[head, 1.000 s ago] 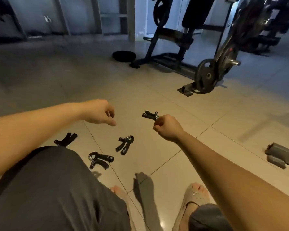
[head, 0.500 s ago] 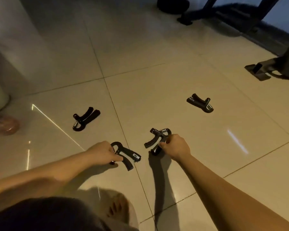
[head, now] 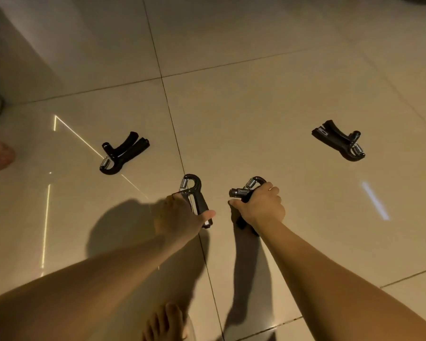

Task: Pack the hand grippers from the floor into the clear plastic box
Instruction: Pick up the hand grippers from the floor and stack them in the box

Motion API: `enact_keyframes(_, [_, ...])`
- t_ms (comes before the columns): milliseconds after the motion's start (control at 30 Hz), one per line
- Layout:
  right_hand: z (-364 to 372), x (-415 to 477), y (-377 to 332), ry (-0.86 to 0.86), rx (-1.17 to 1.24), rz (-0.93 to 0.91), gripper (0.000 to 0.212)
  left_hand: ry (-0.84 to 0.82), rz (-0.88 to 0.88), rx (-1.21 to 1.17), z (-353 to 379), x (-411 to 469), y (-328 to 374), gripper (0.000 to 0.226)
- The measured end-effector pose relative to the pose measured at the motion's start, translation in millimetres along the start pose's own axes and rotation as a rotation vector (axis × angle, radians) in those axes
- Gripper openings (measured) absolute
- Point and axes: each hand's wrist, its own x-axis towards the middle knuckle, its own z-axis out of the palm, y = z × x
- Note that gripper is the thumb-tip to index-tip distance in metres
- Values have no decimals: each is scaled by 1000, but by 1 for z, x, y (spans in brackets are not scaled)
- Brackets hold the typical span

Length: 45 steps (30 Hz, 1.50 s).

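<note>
Left of the left hand [head: 178,217] one loose hand gripper [head: 126,151] lies on the floor [head: 256,107]. The left hand curls round the handles of a second gripper [head: 201,204]. The right hand [head: 261,207] clasps a third gripper [head: 239,193], with a fourth gripper [head: 337,143] well to its right. They look rigid, light and spring-loaded, best taken by both handles. Half a second ago the fingers were only touching them. The clear plastic box is out of view.

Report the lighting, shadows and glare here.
Head view: dim warm light; the glossy beige tile floor shows thin bright streaks at left and a glare patch at right; dark shadows fall beneath the left hand and right hand, each gripping a black hand gripper.
</note>
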Motion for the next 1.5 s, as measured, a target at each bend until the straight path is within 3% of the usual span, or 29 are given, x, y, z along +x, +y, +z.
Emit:
enact_keyframes(133, [10,-2,18,50,-54,-92,87,31,25,5,4,10,15,86])
enact_keyframes(267, [9,-9,41,33,-2,-43,77,-41,33,-146,1,11,19,62])
enact_keyframes(567, [-14,-54,87,-13,361,-36,47,-89,234,-278,-37,-19,23,61])
enact_keyframes(900, [-113,-159,102,67,737,-92,46,87,530,-271,-167,-106,42,60])
enact_keyframes(1267, [-206,-326,149,266,706,-213,46,268,754,-199,-301,-276,36,52])
enact_keyframes(1500, [-249,-469,212,333,636,-255,46,279,845,-196,-342,-434,32,47])
